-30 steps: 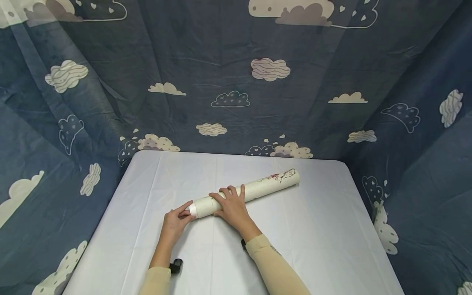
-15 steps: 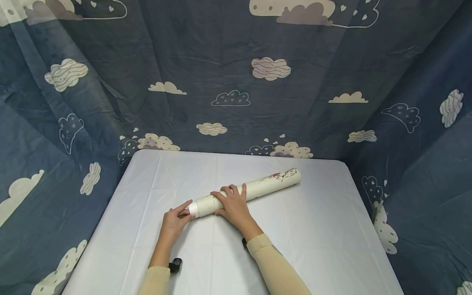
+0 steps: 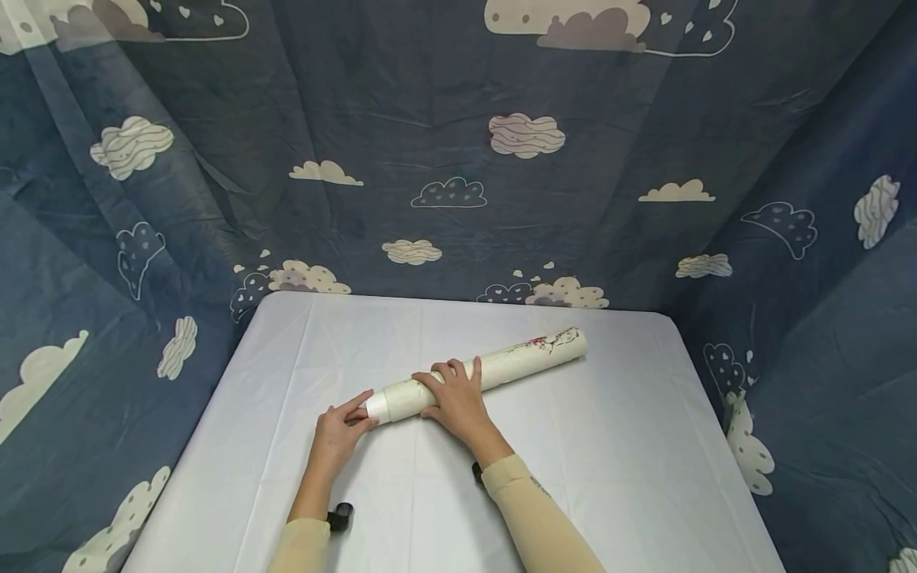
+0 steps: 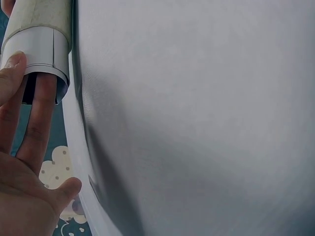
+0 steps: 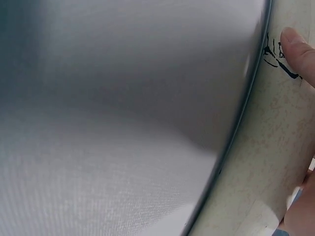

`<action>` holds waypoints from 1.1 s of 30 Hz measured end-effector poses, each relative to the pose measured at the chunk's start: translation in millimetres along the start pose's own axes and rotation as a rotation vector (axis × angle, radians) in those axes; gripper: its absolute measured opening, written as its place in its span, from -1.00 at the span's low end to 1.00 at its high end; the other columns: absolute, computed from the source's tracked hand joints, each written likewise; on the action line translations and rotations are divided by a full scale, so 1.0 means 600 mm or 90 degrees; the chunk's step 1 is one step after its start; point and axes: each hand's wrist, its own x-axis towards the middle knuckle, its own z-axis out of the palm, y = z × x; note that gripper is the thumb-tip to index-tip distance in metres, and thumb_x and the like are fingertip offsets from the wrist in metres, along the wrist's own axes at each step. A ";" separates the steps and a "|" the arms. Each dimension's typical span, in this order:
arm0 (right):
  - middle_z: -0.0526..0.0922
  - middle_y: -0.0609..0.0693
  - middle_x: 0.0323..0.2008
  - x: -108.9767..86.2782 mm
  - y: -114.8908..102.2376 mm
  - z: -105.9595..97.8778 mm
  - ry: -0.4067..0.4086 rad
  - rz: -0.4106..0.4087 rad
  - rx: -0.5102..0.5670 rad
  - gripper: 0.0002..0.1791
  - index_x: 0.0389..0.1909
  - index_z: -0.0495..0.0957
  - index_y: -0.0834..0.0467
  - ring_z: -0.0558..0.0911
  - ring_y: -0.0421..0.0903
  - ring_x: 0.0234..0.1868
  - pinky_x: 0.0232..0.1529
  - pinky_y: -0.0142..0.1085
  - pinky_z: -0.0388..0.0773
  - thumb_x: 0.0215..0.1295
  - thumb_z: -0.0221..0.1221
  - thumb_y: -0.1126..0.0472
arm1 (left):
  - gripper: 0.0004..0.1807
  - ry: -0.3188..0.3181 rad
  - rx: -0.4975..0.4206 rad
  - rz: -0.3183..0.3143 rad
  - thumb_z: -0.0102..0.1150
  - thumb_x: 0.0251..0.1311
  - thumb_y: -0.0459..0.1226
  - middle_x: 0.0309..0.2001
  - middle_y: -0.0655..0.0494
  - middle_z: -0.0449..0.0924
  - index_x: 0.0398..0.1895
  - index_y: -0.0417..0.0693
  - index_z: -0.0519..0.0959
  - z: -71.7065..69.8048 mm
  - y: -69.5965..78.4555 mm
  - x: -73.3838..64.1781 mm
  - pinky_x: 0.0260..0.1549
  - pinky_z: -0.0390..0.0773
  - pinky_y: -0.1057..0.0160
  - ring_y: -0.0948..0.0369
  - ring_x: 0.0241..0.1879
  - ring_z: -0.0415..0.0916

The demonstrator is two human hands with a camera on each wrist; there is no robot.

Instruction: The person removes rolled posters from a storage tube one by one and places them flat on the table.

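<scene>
Pinching the white end [image 3: 376,407], fingers [image 4: 39,118] inside it, the left hand [image 3: 340,434] holds one end of a cream roll [image 3: 519,363] lying slanted on the white table [image 3: 587,454]; the right hand [image 3: 458,404] grips it farther along. Rolling looks done, though the white end juts out; what is left is unclear. Black marks [image 5: 278,59] beside the right thumb [image 5: 298,51] are unreadable.

left hand [image 3: 337,436]: some fingertips hidden inside tube [image 3: 519,364] | sleeves [image 3: 540,521]: cut off below | black marks [image 5: 288,70]: partly under right hand [image 3: 458,406]
</scene>
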 end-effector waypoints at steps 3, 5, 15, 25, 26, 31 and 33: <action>0.60 -0.05 0.29 -0.001 0.001 -0.002 -0.001 0.001 0.002 -0.20 0.40 0.52 -0.31 0.47 0.10 0.40 0.49 0.54 0.04 0.07 0.54 -0.19 | -0.34 0.004 0.000 -0.004 0.53 0.16 -0.35 -0.17 -0.08 0.86 0.38 -0.05 0.62 0.000 -0.001 -0.001 0.65 -0.07 -0.23 -0.04 -0.07 0.83; 0.60 -0.05 0.29 -0.001 0.001 -0.003 -0.003 0.003 0.002 -0.20 0.40 0.52 -0.31 0.46 0.11 0.40 0.49 0.54 0.04 0.07 0.54 -0.19 | -0.36 0.012 0.002 0.002 0.54 0.15 -0.36 -0.19 -0.08 0.86 0.36 -0.06 0.63 0.001 -0.001 -0.002 0.64 -0.04 -0.24 -0.03 -0.10 0.83; 0.59 -0.06 0.29 -0.005 0.009 -0.003 -0.007 0.007 0.007 -0.20 0.40 0.52 -0.32 0.45 0.10 0.42 0.51 0.52 0.01 0.08 0.54 -0.19 | -0.37 0.023 0.010 0.022 0.54 0.14 -0.35 -0.22 -0.06 0.86 0.34 -0.06 0.65 0.000 -0.006 -0.007 0.64 -0.04 -0.26 -0.03 -0.11 0.82; 0.60 -0.03 0.28 -0.007 0.017 -0.005 -0.008 0.006 0.021 -0.20 0.40 0.52 -0.28 0.46 0.11 0.42 0.59 0.33 0.08 0.07 0.55 -0.17 | -0.36 0.010 0.008 0.001 0.54 0.15 -0.33 -0.20 -0.05 0.86 0.36 -0.03 0.64 -0.003 -0.008 -0.007 0.66 -0.08 -0.23 -0.03 -0.07 0.82; 0.60 -0.03 0.28 -0.007 0.018 -0.005 -0.010 0.005 0.021 -0.20 0.40 0.52 -0.28 0.46 0.11 0.42 0.60 0.30 0.09 0.08 0.54 -0.16 | -0.36 0.010 0.008 0.000 0.54 0.16 -0.33 -0.20 -0.05 0.86 0.36 -0.03 0.64 -0.003 -0.008 -0.007 0.66 -0.08 -0.23 -0.03 -0.07 0.82; 0.61 -0.02 0.28 -0.007 0.020 -0.006 -0.011 0.000 0.019 -0.20 0.40 0.53 -0.26 0.46 0.11 0.41 0.61 0.21 0.15 0.09 0.54 -0.15 | -0.36 0.013 0.007 0.000 0.54 0.15 -0.34 -0.20 -0.05 0.86 0.36 -0.03 0.65 -0.004 -0.006 -0.007 0.66 -0.07 -0.23 -0.03 -0.07 0.82; 0.60 -0.01 0.28 -0.006 0.021 -0.007 -0.009 -0.003 0.018 -0.20 0.40 0.53 -0.25 0.46 0.11 0.41 0.60 0.19 0.16 0.09 0.55 -0.15 | -0.37 0.013 0.008 0.001 0.54 0.15 -0.33 -0.20 -0.05 0.86 0.35 -0.03 0.65 -0.004 -0.005 -0.006 0.66 -0.07 -0.23 -0.03 -0.08 0.82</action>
